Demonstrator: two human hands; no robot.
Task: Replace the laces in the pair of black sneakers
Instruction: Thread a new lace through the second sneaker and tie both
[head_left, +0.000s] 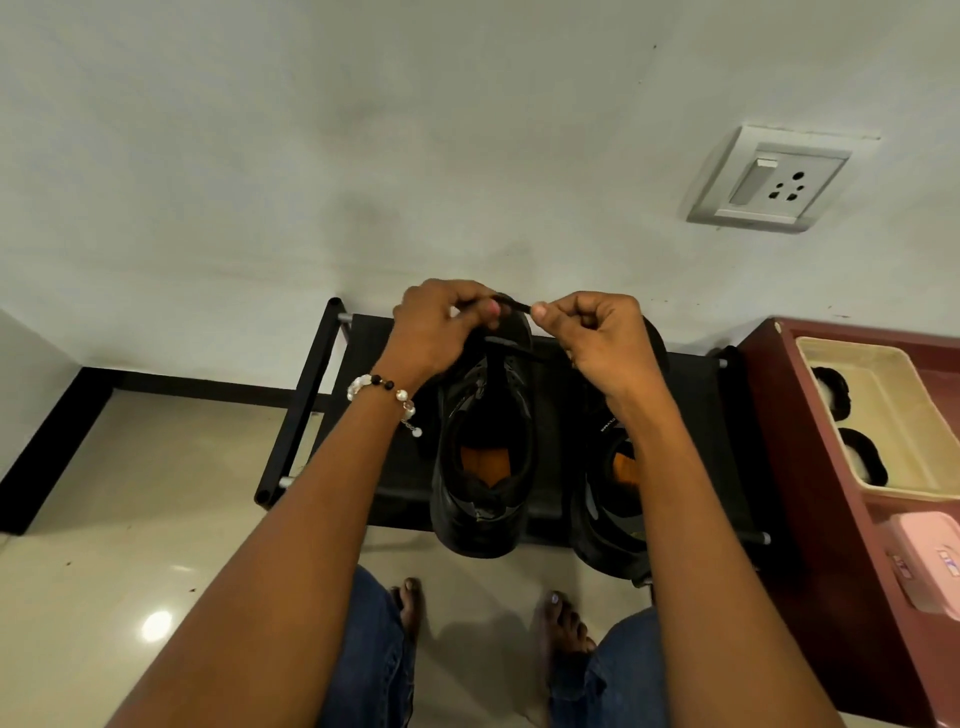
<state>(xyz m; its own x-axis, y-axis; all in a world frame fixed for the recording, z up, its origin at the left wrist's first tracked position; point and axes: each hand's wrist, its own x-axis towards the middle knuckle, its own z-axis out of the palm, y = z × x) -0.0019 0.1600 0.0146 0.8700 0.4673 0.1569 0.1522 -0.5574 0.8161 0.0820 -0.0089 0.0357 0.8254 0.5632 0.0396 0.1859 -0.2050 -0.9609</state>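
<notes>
**Black lace pinched over the left sneaker**

On the low black rack (363, 415), in the head view: two black sneakers, left sneaker (483, 467) in full sight, right sneaker (613, 499) half hidden behind the right forearm. Above the toe, black lace (511, 304) pinched between left hand (441, 332) and right hand (597, 338), fingers curled. Eyelets hard to make out. Open floor (130, 519) on the left; maroon cabinet (831, 519) close on the right.

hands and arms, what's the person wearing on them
Both forearms are bare, with no sleeves in view. The left hand has a beaded bracelet at the wrist, white and clear beads with a few dark ones and a small dangling chain. The right hand and its wrist show no jewellery.
</notes>
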